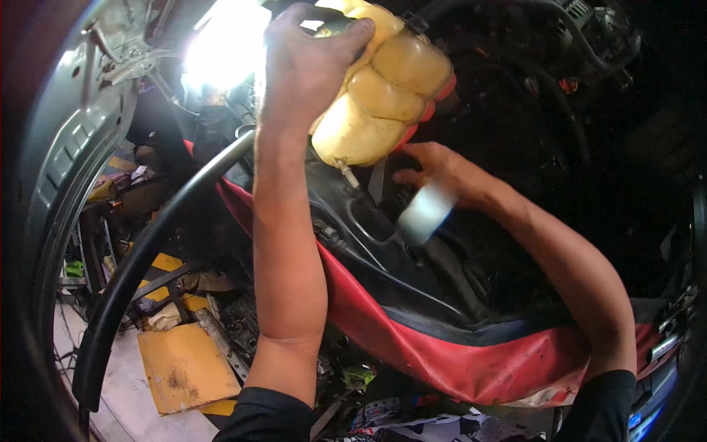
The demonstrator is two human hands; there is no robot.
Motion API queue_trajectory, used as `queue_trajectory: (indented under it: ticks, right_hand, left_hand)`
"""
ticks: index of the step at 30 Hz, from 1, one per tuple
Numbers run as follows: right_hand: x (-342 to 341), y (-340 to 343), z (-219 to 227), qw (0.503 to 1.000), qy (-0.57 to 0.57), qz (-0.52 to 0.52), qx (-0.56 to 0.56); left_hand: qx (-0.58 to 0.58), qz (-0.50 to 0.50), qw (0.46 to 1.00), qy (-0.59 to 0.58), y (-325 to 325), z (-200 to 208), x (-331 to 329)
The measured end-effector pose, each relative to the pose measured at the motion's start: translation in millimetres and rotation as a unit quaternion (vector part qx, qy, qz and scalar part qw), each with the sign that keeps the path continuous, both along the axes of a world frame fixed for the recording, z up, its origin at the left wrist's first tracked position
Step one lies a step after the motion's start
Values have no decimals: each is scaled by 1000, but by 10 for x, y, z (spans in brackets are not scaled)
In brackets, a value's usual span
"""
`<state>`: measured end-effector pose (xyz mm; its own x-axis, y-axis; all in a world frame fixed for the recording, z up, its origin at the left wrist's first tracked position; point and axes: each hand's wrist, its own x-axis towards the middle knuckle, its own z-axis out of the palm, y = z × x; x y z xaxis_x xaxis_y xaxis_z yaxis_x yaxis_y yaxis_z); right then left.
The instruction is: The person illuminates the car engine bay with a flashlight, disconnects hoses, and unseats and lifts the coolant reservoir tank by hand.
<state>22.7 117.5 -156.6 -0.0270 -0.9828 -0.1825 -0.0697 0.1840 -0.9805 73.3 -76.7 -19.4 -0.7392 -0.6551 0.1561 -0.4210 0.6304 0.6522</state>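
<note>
My left hand (313, 62) grips the top left of a yellowed plastic fluid reservoir (379, 88), holding it tilted above the engine bay. The reservoir has rounded, bulging chambers and a short pale spout (346, 173) at its lower end. Red material (407, 136) shows along its right edge; its kind is unclear. At the reservoir's lower right is my right hand (453, 177), with fingers curled and partly hidden. Just below that hand, a pale cylindrical object (427, 214) is smeared by motion. I cannot tell whether the hand holds it.
A bright lamp (224, 44) glares behind my left wrist. A thick black hose (158, 258) curves down the left side. A red and black cover (456, 353) drapes over the near edge. Lower left lie an orange-yellow panel (188, 365) and jumbled parts. Dark engine hoses fill the upper right.
</note>
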Motion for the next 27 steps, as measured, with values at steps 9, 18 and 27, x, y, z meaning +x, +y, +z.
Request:
queue_trajectory:
  ticks: [9,18,27]
  right_hand:
    - [-49,136,48,1000,-26,11,-5]
    - [257,172,-47,995,-79,-58,34]
    - [270,260,-23,998,-40,-41,30]
  left_hand:
    - [-128,-59,979,-149,-63,76,79]
    - [-54,-11,990,-133,-81,72,50]
    - [-65,84,981,-161,-166,54,3]
